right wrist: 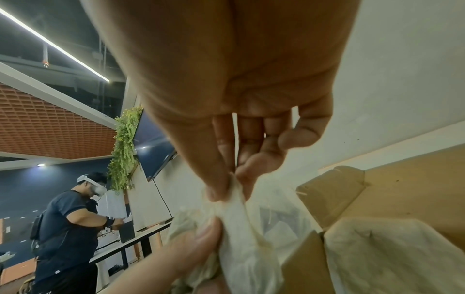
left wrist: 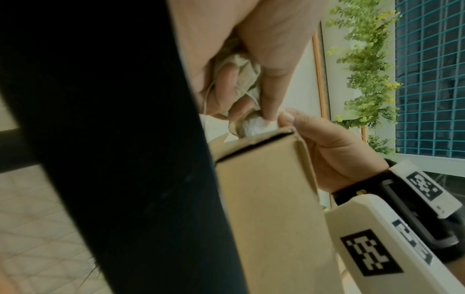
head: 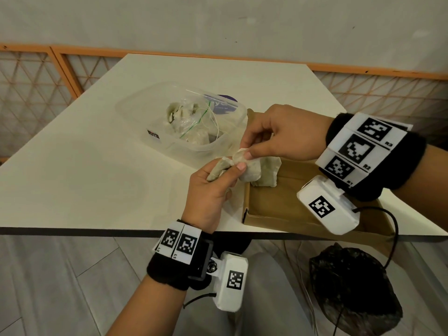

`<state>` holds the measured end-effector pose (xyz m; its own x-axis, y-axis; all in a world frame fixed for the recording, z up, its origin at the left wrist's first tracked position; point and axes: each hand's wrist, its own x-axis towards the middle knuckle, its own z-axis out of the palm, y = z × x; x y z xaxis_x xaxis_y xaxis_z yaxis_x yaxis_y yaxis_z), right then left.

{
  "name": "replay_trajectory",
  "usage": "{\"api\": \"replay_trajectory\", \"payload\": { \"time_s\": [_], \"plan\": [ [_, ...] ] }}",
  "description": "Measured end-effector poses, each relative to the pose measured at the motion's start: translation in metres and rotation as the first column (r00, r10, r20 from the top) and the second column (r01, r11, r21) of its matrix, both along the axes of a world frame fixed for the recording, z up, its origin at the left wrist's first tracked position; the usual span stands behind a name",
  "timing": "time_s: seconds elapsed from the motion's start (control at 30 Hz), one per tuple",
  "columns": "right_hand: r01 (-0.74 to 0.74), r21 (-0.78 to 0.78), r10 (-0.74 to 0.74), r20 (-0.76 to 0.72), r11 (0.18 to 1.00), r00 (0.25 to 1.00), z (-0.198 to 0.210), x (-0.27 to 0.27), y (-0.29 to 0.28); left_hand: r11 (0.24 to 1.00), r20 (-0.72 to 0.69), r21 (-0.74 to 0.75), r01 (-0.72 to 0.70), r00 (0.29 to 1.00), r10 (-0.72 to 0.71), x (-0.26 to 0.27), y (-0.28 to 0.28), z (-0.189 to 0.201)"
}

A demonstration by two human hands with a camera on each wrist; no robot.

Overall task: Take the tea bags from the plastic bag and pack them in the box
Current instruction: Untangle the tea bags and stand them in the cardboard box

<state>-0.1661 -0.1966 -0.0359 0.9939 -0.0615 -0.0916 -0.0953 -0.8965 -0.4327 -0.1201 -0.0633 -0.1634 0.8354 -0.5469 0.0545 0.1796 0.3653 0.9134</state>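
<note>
Our left hand (head: pixel 213 190) clutched a tea bag clump (head: pixel 219 169); our right hand (head: pixel 278 137) pinched one tea bag (head: pixel 249 169) over the cardboard box (head: pixel 278 214). We needed slow teasing, no tearing.

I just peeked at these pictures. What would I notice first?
First, the two hands meeting mid-table: the left hand grips a crumpled tea bag while the right hand pinches another tea bag beside it, over the open cardboard box. Behind them lies a clear plastic bag with more tea bags inside.
</note>
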Motion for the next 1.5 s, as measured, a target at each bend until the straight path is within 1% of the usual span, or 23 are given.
{"api": "replay_trajectory", "payload": {
  "time_s": [0.1,0.27,0.37,0.43,0.53,0.63,0.7,0.83,0.9,1.0,1.13,1.2,1.33,1.4,1.47,1.5],
  "plan": [
    [0.051,0.014,-0.051,0.028,0.999,0.998,0.001,-0.001,-0.006,1.0,0.018,0.009,0.02,1.0,-0.02,0.0,-0.001,-0.001],
    [0.101,0.15,-0.108,0.039,0.983,0.993,0.0,-0.003,-0.011,0.998,0.09,0.049,0.026,0.995,-0.03,-0.001,-0.001,-0.001],
    [0.133,0.198,-0.145,0.049,0.971,0.988,-0.002,-0.002,-0.011,0.999,0.052,0.032,0.028,0.998,-0.029,-0.003,-0.001,0.0],
    [0.136,0.202,-0.153,0.071,0.97,0.986,-0.002,-0.001,-0.012,0.999,0.015,0.023,0.024,1.0,-0.024,-0.003,-0.001,0.001],
    [0.131,0.164,-0.154,0.132,0.978,0.979,0.001,-0.002,-0.015,1.0,-0.073,-0.012,0.027,0.997,-0.028,-0.001,0.001,0.006],
    [0.132,0.152,-0.154,0.141,0.98,0.978,0.004,-0.006,-0.015,0.999,-0.148,-0.04,0.018,0.989,-0.024,0.0,0.002,0.009],
    [0.123,0.152,-0.143,0.126,0.981,0.982,0.002,-0.006,-0.013,1.0,-0.134,-0.013,0.001,0.991,-0.003,0.001,0.0,0.009],
    [0.126,0.033,-0.127,0.023,0.991,0.992,-0.009,-0.002,-0.011,0.998,-0.07,0.066,-0.01,0.997,0.014,0.0,-0.001,0.006],
    [0.102,0.013,-0.102,-0.026,0.995,0.994,-0.013,-0.003,-0.011,0.997,-0.059,0.073,-0.01,0.998,0.015,0.0,-0.001,0.005],
    [0.074,-0.068,-0.077,-0.039,0.995,0.996,-0.014,-0.007,-0.012,0.997,-0.043,0.071,-0.01,0.999,0.013,0.001,-0.001,0.004],
    [0.053,-0.132,-0.072,-0.147,0.99,0.986,-0.02,-0.008,-0.009,0.998,-0.067,0.065,-0.027,0.997,0.031,0.001,-0.002,0.004],
    [0.026,-0.148,-0.051,-0.167,0.989,0.985,-0.022,-0.008,-0.008,0.997,-0.086,0.062,-0.038,0.995,0.043,0.001,-0.002,0.005],
    [0.036,-0.073,-0.045,-0.134,0.997,0.99,-0.006,-0.011,-0.009,0.996,-0.15,0.035,-0.078,0.985,0.083,0.003,-0.001,0.006],
    [0.034,0.041,-0.029,-0.105,0.999,0.994,0.008,-0.015,-0.008,0.997,-0.167,0.019,-0.072,0.983,0.074,0.004,-0.001,0.006],
    [0.041,0.15,-0.03,-0.079,0.988,0.996,0.017,-0.016,-0.004,0.997,-0.139,0.033,-0.068,0.988,0.072,0.003,-0.002,0.006],
    [0.054,0.18,-0.042,-0.067,0.982,0.997,0.017,-0.014,-0.003,0.997,-0.115,0.041,-0.068,0.991,0.072,0.002,-0.002,0.006]
  ]
}}
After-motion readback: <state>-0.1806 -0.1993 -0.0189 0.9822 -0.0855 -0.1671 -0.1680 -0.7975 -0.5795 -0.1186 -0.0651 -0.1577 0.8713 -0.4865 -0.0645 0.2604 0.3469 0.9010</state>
